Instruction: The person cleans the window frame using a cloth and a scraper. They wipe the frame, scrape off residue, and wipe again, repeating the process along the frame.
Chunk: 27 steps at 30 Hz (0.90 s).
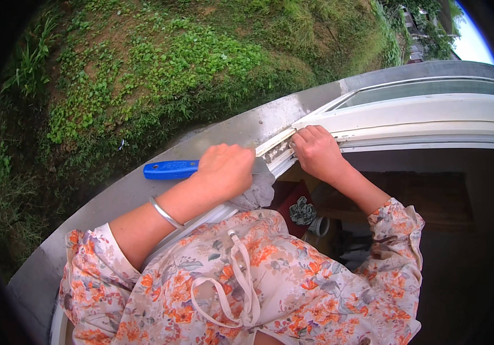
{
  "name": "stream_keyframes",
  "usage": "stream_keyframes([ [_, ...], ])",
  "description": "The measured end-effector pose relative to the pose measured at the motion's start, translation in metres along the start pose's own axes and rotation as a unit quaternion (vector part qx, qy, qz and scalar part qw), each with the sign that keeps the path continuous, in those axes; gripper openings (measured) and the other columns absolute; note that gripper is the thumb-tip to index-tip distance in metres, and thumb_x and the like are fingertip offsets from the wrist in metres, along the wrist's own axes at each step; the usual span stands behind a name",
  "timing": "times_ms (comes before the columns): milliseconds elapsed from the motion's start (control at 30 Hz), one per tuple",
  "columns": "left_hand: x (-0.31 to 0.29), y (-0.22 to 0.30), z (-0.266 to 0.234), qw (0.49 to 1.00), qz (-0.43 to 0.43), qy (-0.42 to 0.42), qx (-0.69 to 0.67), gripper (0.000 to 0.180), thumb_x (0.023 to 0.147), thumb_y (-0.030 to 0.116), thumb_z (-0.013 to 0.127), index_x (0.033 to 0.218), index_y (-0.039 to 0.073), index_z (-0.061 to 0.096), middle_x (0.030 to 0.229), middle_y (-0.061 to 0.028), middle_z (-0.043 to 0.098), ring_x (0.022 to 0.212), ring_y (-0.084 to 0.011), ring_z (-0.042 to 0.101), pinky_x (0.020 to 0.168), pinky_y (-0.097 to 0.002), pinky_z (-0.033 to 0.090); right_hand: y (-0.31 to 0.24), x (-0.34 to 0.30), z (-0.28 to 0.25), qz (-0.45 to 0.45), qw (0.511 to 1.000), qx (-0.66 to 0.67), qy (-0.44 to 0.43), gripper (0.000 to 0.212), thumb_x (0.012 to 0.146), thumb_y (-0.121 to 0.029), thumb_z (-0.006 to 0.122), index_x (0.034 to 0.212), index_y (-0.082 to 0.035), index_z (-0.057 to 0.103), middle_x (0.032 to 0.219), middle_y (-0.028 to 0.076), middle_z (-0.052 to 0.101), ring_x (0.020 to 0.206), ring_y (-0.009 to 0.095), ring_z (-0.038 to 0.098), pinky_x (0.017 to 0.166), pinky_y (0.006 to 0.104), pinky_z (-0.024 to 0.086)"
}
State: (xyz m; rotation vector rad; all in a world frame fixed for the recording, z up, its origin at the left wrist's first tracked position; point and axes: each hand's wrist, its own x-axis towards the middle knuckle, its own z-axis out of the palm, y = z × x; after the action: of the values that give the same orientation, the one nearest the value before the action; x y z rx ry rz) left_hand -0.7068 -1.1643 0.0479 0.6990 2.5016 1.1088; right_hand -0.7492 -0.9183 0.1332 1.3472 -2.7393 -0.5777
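Observation:
My left hand (227, 171) is closed round a putty knife with a blue handle (171, 169). The handle sticks out to the left of my fist, and part of a grey metal blade shows on the right. Beneath that hand hangs a crumpled grey cloth (255, 192); whether my fingers hold it too is hidden. At the end of the white window sash (419, 115), my right hand (314, 150) has its fingers curled down against the track. What they grip, if anything, is hidden. Between my hands, the white window track (275, 150) is dirty with dark, crumbly grime.
A grey concrete ledge (212, 135) curves along the outside of the window. Beyond it lies a grassy slope (189, 63) with low green plants. Below the frame, on the dark indoor side, stand a red box (294, 201) and a white round container (319, 226).

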Motion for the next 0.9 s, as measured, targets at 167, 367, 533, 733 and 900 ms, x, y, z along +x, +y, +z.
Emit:
stream_keyframes([
  [167, -0.001, 0.001, 0.001, 1.0, -0.002, 0.004, -0.002, 0.015, 0.08, 0.011, 0.062, 0.091, 0.006, 0.07, 0.086, -0.0222, 0.072, 0.083, -0.0427, 0.07, 0.075, -0.0541, 0.054, -0.005, 0.007, 0.013, -0.006, 0.999, -0.021, 0.041, 0.007, 0.079, -0.008, 0.063, 0.076, -0.005, 0.057, 0.072, 0.011, 0.06, 0.071, 0.032, 0.061, 0.075, 0.0409, 0.05],
  [367, 0.0, 0.0, 0.001, 1.0, -0.007, -0.001, -0.002, 0.015, 0.08, 0.01, 0.062, 0.092, 0.006, 0.07, 0.087, -0.0222, 0.072, 0.084, -0.0432, 0.07, 0.075, -0.0546, 0.054, 0.001, 0.023, -0.023, 0.188, 0.957, 0.214, 0.048, 0.018, 0.09, -0.012, 0.069, 0.084, 0.003, 0.061, 0.069, 0.021, 0.062, 0.068, 0.042, 0.063, 0.062, 0.0463, 0.05],
  [533, -0.001, 0.001, -0.001, 1.0, -0.006, -0.004, -0.005, 0.015, 0.079, 0.01, 0.063, 0.091, 0.005, 0.07, 0.086, -0.0219, 0.072, 0.083, -0.0434, 0.07, 0.074, -0.0545, 0.054, 0.004, 0.021, -0.023, 0.185, 0.963, 0.19, 0.046, 0.019, 0.088, -0.012, 0.068, 0.08, 0.002, 0.059, 0.073, 0.022, 0.064, 0.07, 0.042, 0.065, 0.063, 0.05, 0.051],
  [733, 0.0, 0.0, 0.002, 1.0, -0.005, 0.0, -0.004, 0.014, 0.078, 0.01, 0.064, 0.09, 0.006, 0.069, 0.085, -0.0217, 0.072, 0.083, -0.0428, 0.07, 0.073, -0.0539, 0.054, 0.003, 0.017, 0.007, 0.102, 0.987, 0.105, 0.062, 0.013, 0.087, -0.009, 0.065, 0.081, 0.0, 0.057, 0.071, 0.02, 0.063, 0.065, 0.042, 0.063, 0.062, 0.0503, 0.052],
  [900, 0.0, 0.0, 0.0, 1.0, -0.006, -0.002, -0.005, 0.014, 0.078, 0.01, 0.063, 0.09, 0.006, 0.069, 0.085, -0.0217, 0.072, 0.082, -0.0428, 0.07, 0.073, -0.054, 0.054, -0.001, 0.026, -0.013, 0.215, 0.952, 0.213, 0.04, 0.017, 0.087, -0.011, 0.064, 0.077, 0.001, 0.056, 0.064, 0.021, 0.06, 0.059, 0.042, 0.061, 0.056, 0.0491, 0.049],
])
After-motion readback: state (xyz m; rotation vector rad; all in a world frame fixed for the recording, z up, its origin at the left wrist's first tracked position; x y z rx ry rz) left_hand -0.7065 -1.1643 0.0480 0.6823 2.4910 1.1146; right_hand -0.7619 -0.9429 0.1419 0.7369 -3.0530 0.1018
